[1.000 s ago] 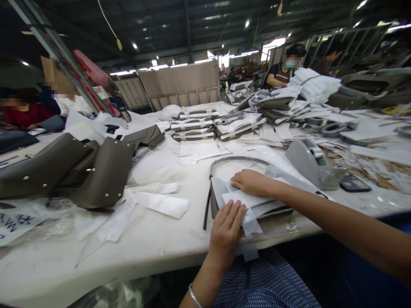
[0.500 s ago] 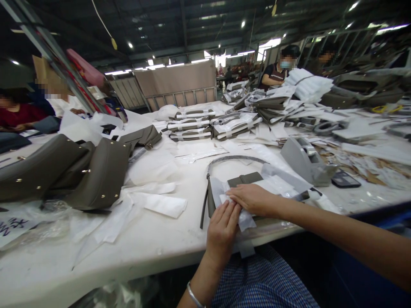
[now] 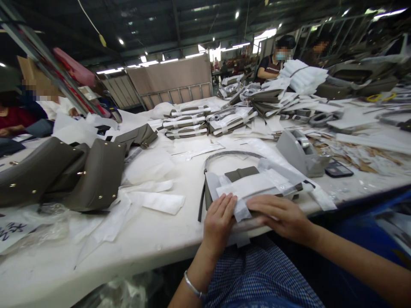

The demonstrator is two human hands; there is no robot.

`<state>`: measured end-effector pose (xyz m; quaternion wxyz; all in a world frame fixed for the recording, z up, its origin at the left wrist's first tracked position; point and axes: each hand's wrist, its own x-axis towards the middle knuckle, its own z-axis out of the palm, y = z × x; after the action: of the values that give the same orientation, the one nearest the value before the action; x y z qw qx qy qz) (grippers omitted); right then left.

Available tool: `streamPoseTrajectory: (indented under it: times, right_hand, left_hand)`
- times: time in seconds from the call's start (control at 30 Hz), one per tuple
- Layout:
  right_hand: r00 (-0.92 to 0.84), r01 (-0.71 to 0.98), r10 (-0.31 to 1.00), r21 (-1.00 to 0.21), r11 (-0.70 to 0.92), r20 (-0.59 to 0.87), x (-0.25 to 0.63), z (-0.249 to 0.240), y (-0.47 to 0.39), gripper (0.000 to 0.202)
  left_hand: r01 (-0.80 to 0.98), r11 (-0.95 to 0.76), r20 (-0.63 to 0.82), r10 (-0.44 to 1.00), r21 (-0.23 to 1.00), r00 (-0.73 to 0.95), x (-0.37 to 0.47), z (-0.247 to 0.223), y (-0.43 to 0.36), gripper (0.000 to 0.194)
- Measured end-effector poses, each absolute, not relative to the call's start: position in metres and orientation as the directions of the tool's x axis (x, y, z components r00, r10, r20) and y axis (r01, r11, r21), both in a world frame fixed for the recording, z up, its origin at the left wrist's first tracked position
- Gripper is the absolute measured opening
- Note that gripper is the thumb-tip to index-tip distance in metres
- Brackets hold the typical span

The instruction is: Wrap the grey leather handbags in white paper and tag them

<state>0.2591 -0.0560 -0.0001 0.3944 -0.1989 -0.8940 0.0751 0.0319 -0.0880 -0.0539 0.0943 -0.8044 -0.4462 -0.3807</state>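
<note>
Grey bag piece with white wrapping sheet laid at near tabletop edge, within easy reach. Sheet pinned flat by left hand, fingers extended, nothing gripped. Right hand pressed alongside, fingers spread, so wrap is kept smooth. Tape dispenser stood near, toward far right.

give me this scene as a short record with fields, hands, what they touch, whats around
left hand: flat, pressing the white wrap sheet
right hand: flat on the near edge of the same sheet
under the sheet: grey bag piece with a curved strap
right of it: tape dispenser
far left: grey bags
surface: white table
</note>
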Motion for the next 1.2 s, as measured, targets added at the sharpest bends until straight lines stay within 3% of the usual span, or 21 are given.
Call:
streamPoseTrajectory:
  times: [0.07,0.17,0.3,0.43,0.67,0.83,1.03,1.2]
  right_hand:
    - [-0.697,0.253,0.332,-0.215,0.943,0.635,0.266,-0.026,-0.075,0.043]
    - [-0.772,0.295,0.313,-0.125,0.947,0.553,0.261,-0.059,-0.088,0.041]
    - [-0.694,0.328,0.314,-0.104,0.939,0.648,0.24,-0.075,-0.084,0.035]
    - [-0.611,0.278,0.313,-0.172,0.945,0.727,0.232,-0.069,-0.09,0.03]
    - [-0.64,0.265,0.332,-0.207,0.942,0.693,0.248,-0.068,-0.116,0.031]
    - [-0.654,0.173,0.307,-0.258,0.95,0.691,0.256,-0.051,-0.111,0.018]
    - [-0.498,0.495,0.403,-0.129,0.859,0.768,0.248,-0.024,-0.078,0.042]
    - [-0.565,0.464,0.338,-0.049,0.885,0.752,0.233,-0.01,-0.057,0.027]
  left_hand:
    - [0.789,-0.577,0.662,0.678,0.211,0.319,0.032,-0.05,-0.088,0.06]
    - [0.79,-0.57,0.632,0.703,0.228,0.326,0.03,-0.048,-0.087,0.064]
    - [0.788,-0.577,0.631,0.698,0.216,0.338,0.03,-0.048,-0.085,0.065]
    - [0.789,-0.585,0.641,0.681,0.187,0.353,0.029,-0.049,-0.084,0.064]
    - [0.804,-0.57,0.649,0.678,0.169,0.344,0.03,-0.048,-0.085,0.062]
    - [0.803,-0.571,0.64,0.683,0.17,0.35,0.031,-0.046,-0.086,0.063]
    - [0.798,-0.576,0.668,0.667,0.179,0.331,0.032,-0.051,-0.084,0.058]
    - [0.792,-0.577,0.675,0.666,0.199,0.316,0.032,-0.051,-0.084,0.054]
